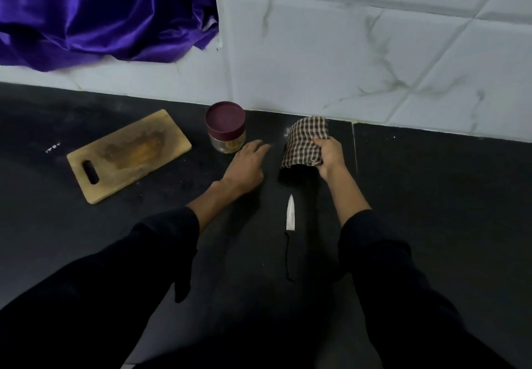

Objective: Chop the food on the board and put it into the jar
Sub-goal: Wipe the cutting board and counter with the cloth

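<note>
Food on the board: none left, only a brown stain on the wooden cutting board (128, 155), which lies bare at left on the black worktop (431, 210). Jar (226, 127) stands just right of the board, maroon lid on, chopped bits visible in the bottom. Checked cloth (305, 142) is clamped in the right hand (331, 154). Left hand (247, 164) rests flat, fingers apart, empty, just beside the jar. Knife (290, 214) lies loose between the forearms, tip pointing away. Risk: a wiping sweep or sleeve drags the blade. Knife handle is black on black, hard to make out; jar fill level unclear.
</note>
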### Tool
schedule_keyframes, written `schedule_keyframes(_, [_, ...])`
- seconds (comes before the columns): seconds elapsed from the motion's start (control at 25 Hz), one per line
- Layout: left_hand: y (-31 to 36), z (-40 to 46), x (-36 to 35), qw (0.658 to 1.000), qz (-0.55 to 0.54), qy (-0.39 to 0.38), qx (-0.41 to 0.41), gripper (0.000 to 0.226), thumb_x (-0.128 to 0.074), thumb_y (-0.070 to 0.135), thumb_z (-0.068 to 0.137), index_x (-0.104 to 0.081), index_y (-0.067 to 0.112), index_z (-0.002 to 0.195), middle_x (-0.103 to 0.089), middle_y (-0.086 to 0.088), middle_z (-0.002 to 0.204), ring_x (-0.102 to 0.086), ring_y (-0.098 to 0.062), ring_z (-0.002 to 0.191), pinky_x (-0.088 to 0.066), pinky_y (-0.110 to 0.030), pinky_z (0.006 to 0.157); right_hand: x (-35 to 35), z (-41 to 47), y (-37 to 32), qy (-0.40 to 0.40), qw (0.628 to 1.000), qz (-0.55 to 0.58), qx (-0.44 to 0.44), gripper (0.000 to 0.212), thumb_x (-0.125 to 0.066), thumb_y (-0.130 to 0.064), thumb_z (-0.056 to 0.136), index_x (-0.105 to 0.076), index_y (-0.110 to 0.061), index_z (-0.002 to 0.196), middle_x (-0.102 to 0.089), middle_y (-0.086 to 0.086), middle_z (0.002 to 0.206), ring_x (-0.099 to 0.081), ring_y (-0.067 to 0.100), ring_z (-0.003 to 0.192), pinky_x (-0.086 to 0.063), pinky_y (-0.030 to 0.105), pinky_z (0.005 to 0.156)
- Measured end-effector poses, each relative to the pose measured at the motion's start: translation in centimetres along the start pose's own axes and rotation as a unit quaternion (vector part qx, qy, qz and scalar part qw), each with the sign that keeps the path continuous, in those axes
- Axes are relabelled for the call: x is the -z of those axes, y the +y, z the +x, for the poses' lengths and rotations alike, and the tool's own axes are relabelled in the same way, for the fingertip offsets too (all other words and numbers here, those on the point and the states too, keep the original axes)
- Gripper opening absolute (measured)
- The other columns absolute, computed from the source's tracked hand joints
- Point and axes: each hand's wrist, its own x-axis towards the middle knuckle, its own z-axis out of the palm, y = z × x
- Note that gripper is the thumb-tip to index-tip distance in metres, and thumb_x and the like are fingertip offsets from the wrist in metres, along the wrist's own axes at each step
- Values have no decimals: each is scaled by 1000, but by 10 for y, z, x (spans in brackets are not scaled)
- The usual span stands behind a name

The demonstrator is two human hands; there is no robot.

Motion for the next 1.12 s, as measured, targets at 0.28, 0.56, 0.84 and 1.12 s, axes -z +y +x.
schedule_keyframes(0.28, [-9, 6, -8, 999, -8, -36, 7, 61, -51, -3, 85, -38, 12, 142, -28, -14, 152, -25, -28, 142, -26, -42, 116, 8, 20, 5, 13, 991, -126, 50, 19, -57, -6, 93, -63, -5, 110, -68, 11, 107, -67, 23, 94, -56, 32, 77])
schedule_keyframes(0.56, [-6, -27, 1, 999, -25, -45, -11, 61, -51, 0, 86, -35, 13, 144, -30, -12, 151, -26, -27, 141, -28, -40, 115, 12, -34, 8, 26, 940, -300, 162, 15, -45, -4, 90, -53, -17, 91, -58, 3, 97, -55, 17, 91, -41, 22, 64])
schedule_keyframes(0.84, [-46, -110, 25, 994, -104, -9, -18, 47, -52, 5, 91, -45, 15, 137, -48, -7, 139, -42, -20, 130, -35, -33, 108, -43, -118, 63, -69, 901, -363, 226, 42, -53, -8, 98, -51, -6, 140, -55, 9, 140, -51, 19, 129, -37, 21, 104])
schedule_keyframes(1.12, [-143, -170, 60, 972, -138, 156, 107, 20, -53, 23, 95, -68, 13, 106, -67, -4, 100, -63, -19, 89, -53, -37, 78, -144, -137, 95, -174, 835, -449, 265, 13, -64, -13, 93, -75, -12, 99, -74, 4, 102, -66, 15, 98, -50, 29, 89])
